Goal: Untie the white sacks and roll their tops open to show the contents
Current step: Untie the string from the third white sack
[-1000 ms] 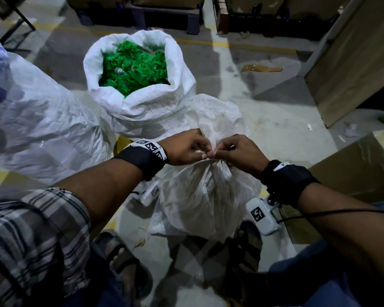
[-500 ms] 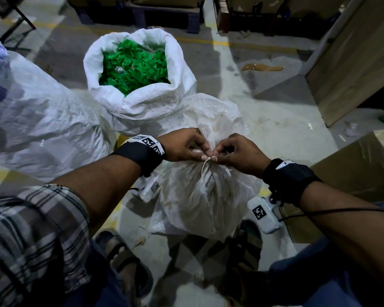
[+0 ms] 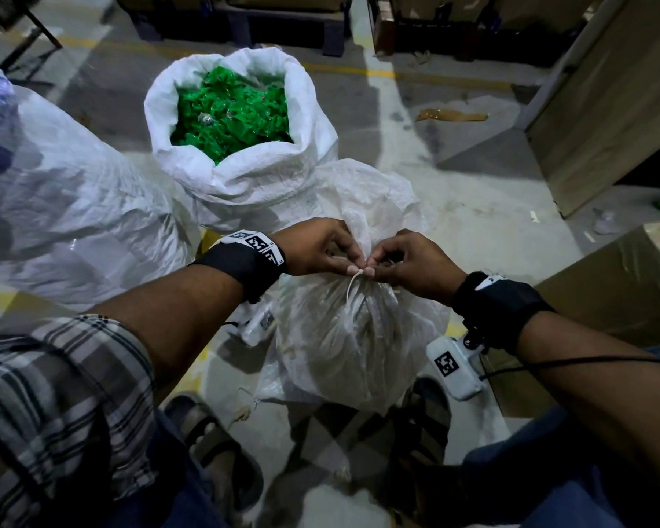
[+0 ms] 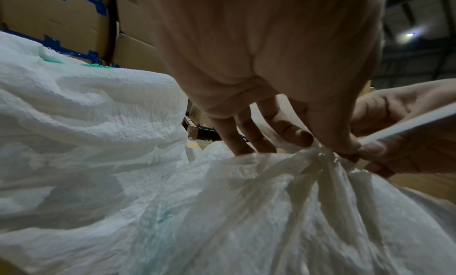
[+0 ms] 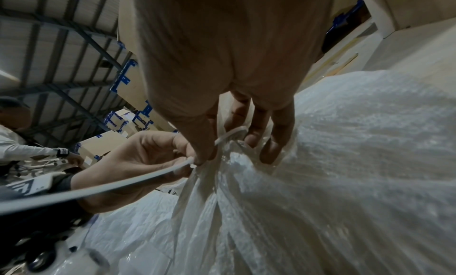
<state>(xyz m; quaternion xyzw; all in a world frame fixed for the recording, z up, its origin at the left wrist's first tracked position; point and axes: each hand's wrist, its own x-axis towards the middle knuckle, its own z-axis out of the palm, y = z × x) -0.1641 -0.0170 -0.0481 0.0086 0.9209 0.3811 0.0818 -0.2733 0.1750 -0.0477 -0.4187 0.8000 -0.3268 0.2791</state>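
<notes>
A tied white sack [image 3: 351,337] stands on the floor between my feet. Its neck is bunched under a white tie [image 3: 353,287], whose tail hangs down the front. My left hand [image 3: 355,265] and right hand [image 3: 372,267] meet at the knot, each pinching the tie with thumb and fingertips. In the right wrist view the tie [image 5: 98,191] runs as a flat strip from the knot toward the camera. In the left wrist view the knot [image 4: 318,154] sits under my thumb. Behind stands an open sack [image 3: 244,177], top rolled down, full of green pieces [image 3: 233,112].
A third white sack [image 3: 73,207] lies at the left. A cardboard box [image 3: 606,299] is close on the right, a wooden panel [image 3: 606,108] beyond it. Pallets [image 3: 244,20] line the back. Another person [image 5: 19,142] shows in the right wrist view.
Both hands stayed at the sack's neck. A tail of the tie has come out below my fingers and now hangs down the front of the sack.
</notes>
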